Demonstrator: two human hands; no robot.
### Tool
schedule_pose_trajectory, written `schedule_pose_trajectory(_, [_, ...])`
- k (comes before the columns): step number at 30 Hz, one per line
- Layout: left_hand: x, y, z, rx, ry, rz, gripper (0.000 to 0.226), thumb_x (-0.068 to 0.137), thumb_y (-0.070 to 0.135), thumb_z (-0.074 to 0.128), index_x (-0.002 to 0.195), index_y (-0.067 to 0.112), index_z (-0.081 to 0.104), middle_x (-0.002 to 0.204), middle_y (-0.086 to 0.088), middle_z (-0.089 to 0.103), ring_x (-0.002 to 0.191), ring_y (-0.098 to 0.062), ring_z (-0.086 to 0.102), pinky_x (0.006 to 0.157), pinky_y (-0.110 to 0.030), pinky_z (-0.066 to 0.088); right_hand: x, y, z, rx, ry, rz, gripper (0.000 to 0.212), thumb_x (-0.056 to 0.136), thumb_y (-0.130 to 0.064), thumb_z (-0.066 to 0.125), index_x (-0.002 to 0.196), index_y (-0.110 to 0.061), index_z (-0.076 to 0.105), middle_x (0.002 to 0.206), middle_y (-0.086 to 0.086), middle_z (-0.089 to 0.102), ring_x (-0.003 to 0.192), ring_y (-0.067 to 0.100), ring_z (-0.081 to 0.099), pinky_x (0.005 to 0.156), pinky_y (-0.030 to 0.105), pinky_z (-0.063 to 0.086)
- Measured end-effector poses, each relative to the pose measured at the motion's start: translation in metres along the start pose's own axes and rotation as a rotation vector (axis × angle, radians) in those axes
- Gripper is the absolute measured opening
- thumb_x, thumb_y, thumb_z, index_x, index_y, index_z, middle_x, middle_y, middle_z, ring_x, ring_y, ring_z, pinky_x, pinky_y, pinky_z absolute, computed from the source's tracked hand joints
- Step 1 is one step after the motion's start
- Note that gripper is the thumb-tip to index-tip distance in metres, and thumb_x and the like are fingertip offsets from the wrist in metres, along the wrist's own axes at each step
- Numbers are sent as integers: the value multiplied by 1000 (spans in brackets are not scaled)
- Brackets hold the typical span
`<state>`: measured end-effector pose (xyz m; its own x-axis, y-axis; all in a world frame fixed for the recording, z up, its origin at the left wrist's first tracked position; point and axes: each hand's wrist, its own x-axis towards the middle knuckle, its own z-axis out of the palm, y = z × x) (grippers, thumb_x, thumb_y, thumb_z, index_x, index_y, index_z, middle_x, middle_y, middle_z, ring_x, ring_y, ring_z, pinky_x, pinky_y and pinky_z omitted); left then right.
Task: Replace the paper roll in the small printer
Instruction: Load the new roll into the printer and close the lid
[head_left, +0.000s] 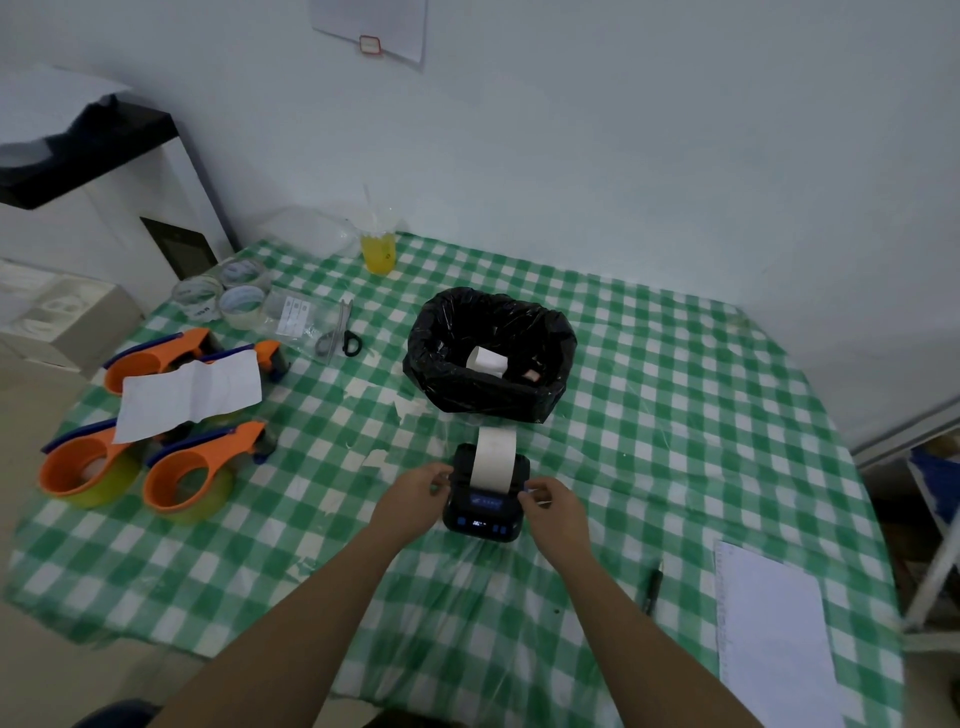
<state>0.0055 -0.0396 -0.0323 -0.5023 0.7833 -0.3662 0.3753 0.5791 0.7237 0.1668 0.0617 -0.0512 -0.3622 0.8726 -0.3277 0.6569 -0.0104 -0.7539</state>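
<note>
A small black printer (480, 519) with lit blue buttons sits on the green checked tablecloth near the table's middle. A white paper strip (494, 457) comes out of its top and runs away from me. My left hand (415, 493) grips the printer's left side. My right hand (550, 501) holds its right side, fingers pinched at the upper corner. Behind the printer stands a bin lined with a black bag (436, 358), and inside it lies a white paper roll (488, 360).
Several orange tape dispensers (182, 483) and a loose paper sheet (192, 395) lie at the left. Clear tape rolls (239, 304), scissors (340, 332) and a yellow drink cup (378, 252) sit at the back. A pen (652, 587) and notepad (769, 629) lie at the right.
</note>
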Motion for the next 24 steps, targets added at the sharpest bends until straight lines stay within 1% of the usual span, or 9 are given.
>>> schedule_pose_trajectory(3, [0, -1, 1, 18, -6, 5, 32, 92, 13, 48, 123, 11, 55, 123, -12, 64, 110, -25, 61, 96, -39, 50, -1, 2, -2, 4, -4, 6, 19, 89, -18, 58, 106, -10, 63, 91, 2, 62, 79, 16, 57, 57, 20, 42])
schedule_pose_trajectory(7, [0, -1, 3, 22, -10, 5, 33, 92, 15, 48, 124, 12, 55, 123, -11, 64, 110, -23, 60, 93, -37, 50, -3, 3, -4, -14, -4, 9, 20, 89, -19, 58, 106, -11, 63, 91, 1, 62, 79, 15, 57, 59, 22, 42])
schedule_pose_trajectory(10, [-1, -1, 3, 19, -9, 2, 32, 92, 15, 48, 124, 12, 55, 123, -11, 64, 109, -23, 60, 92, -37, 50, -3, 5, -4, -16, -2, 4, 21, 89, -18, 58, 108, -10, 62, 94, 4, 64, 80, 15, 57, 57, 19, 41])
schedule_pose_trajectory(13, [-1, -3, 4, 26, -3, -1, 31, 92, 15, 48, 123, 13, 56, 122, -10, 65, 108, -22, 60, 90, -36, 50, -5, 5, -4, -11, 3, 2, 21, 89, -17, 58, 108, -9, 62, 100, 9, 67, 81, 15, 57, 61, 22, 42])
schedule_pose_trajectory(15, [-2, -4, 4, 41, 7, -10, 31, 92, 16, 48, 121, 13, 57, 122, -11, 65, 108, -24, 60, 91, -37, 50, -6, 6, -5, -15, 4, 0, 21, 89, -16, 58, 109, -9, 62, 99, 8, 66, 82, 15, 56, 65, 23, 43])
schedule_pose_trajectory(17, [-3, -5, 5, 54, 24, -20, 30, 92, 17, 49, 120, 13, 58, 121, -12, 65, 108, -25, 61, 92, -39, 51, -7, 7, -6, -24, -1, -7, 22, 89, -15, 57, 110, -9, 62, 95, 4, 63, 81, 15, 56, 58, 19, 41])
schedule_pose_trajectory(19, [-4, -6, 6, 61, 41, -29, 29, 92, 18, 50, 118, 11, 59, 119, -14, 65, 107, -27, 61, 92, -40, 51, -7, 9, -5, -30, -2, -9, 22, 90, -16, 57, 110, -8, 62, 95, 5, 63, 81, 15, 56, 57, 16, 39])
schedule_pose_trajectory(21, [-5, -8, 7, 63, 50, -35, 28, 92, 18, 50, 117, 11, 60, 119, -14, 65, 107, -28, 61, 93, -40, 51, -7, 11, -5, -40, -2, -7, 22, 90, -16, 57, 110, -9, 62, 101, 9, 67, 81, 15, 56, 61, 19, 41])
schedule_pose_trajectory(24, [-6, -8, 7, 78, 47, -54, 30, 92, 20, 48, 118, 11, 59, 118, -13, 65, 107, -27, 61, 91, -39, 49, -9, 14, -5, -40, -13, 1, 22, 90, -17, 56, 110, -8, 62, 104, 10, 67, 82, 16, 57, 69, 25, 44])
